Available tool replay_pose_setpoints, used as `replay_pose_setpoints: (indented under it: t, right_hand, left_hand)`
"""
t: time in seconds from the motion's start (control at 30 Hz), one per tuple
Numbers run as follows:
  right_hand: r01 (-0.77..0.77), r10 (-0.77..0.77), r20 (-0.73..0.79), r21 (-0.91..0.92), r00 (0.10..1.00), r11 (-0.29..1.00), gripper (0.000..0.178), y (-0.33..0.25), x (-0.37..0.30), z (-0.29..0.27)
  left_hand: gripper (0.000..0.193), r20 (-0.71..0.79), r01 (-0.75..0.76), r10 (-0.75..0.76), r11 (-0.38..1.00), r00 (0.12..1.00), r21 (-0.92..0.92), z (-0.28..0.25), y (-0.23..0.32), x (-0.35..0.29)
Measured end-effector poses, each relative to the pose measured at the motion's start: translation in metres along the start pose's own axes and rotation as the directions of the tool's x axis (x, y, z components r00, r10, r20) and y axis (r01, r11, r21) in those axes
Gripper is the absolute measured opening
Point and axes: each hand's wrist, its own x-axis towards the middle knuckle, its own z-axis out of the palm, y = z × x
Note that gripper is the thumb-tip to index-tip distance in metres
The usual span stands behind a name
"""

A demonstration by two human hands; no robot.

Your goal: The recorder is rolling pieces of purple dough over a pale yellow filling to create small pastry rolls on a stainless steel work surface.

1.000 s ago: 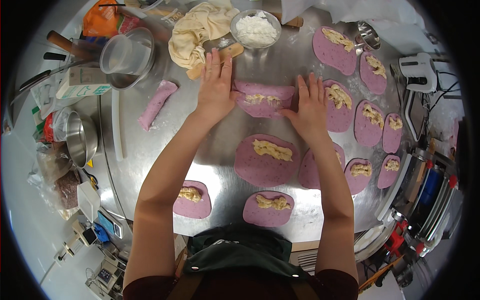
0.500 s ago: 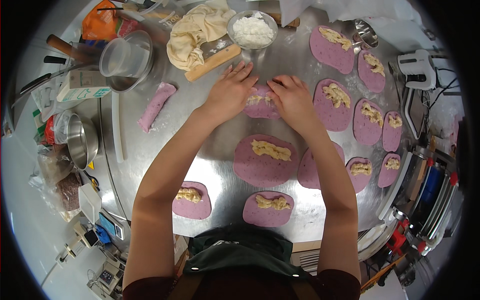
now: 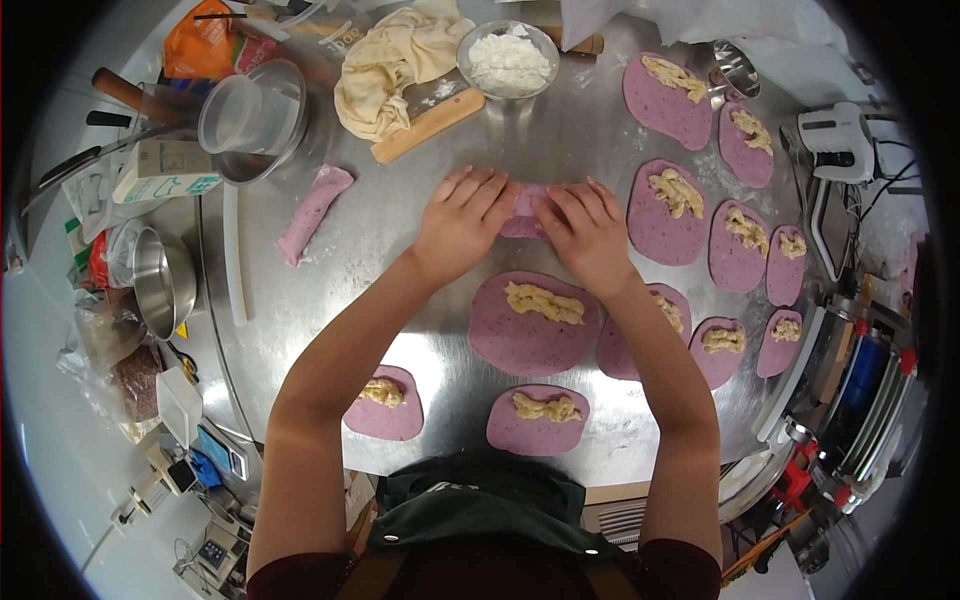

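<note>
A purple piece of dough [image 3: 524, 212] lies folded over between my hands on the steel table. My left hand [image 3: 463, 218] holds its left end, fingers together and curled over it. At the right end my right hand [image 3: 584, 228] presses down in the same way. The filling inside is covered by the folded dough. Just below lies a flat purple dough round [image 3: 528, 340] with a yellowish strip of filling [image 3: 545, 303]. A finished-looking purple dough roll [image 3: 314, 216] rests to the left.
Several filled dough rounds [image 3: 664, 230] cover the table's right side, with others [image 3: 538, 430] near its front. At the back are a wooden rolling pin [image 3: 428, 127], a cream cloth [image 3: 385, 75] and a bowl of white flour [image 3: 510, 62]. A hand mixer [image 3: 838, 140] stands far right.
Both hands have drawn back toward me. The dough's far edge has been folded over, and the filling that showed before is now covered.
</note>
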Motion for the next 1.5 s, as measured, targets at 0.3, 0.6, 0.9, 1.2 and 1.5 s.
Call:
replay_pose_setpoints:
  t: [0.3, 0.6, 0.9, 1.2, 1.5]
  right_hand:
    - [-0.358, 0.261, 0.321, 0.296, 0.91, 0.885, 0.038, 0.013, 0.02, -0.008]
    - [-0.057, 0.045, 0.11, 0.11, 0.993, 0.992, 0.038, 0.001, -0.007, -0.002]
    - [-0.254, 0.204, 0.207, 0.255, 0.957, 0.933, 0.041, 0.0, 0.01, -0.01]
    - [-0.007, 0.001, 0.097, 0.065, 0.995, 0.998, 0.042, -0.006, -0.013, -0.002]
    - [-0.205, 0.161, 0.206, 0.214, 0.965, 0.955, 0.047, -0.008, 0.003, -0.005]
  left_hand:
    - [0.036, 0.259, 0.078, -0.013, 0.966, 0.966, -0.244, 0.002, -0.014, 0.021]
    - [0.044, 0.112, -0.046, 0.048, 0.999, 0.993, -0.026, -0.002, 0.01, 0.001]
    - [0.046, 0.204, 0.02, 0.013, 0.987, 0.979, -0.159, -0.008, -0.007, 0.01]
    - [0.049, 0.104, -0.01, 0.008, 1.0, 0.995, 0.022, -0.008, 0.013, -0.015]
    - [0.054, 0.203, 0.089, -0.044, 0.971, 0.978, -0.22, -0.002, 0.008, -0.003]
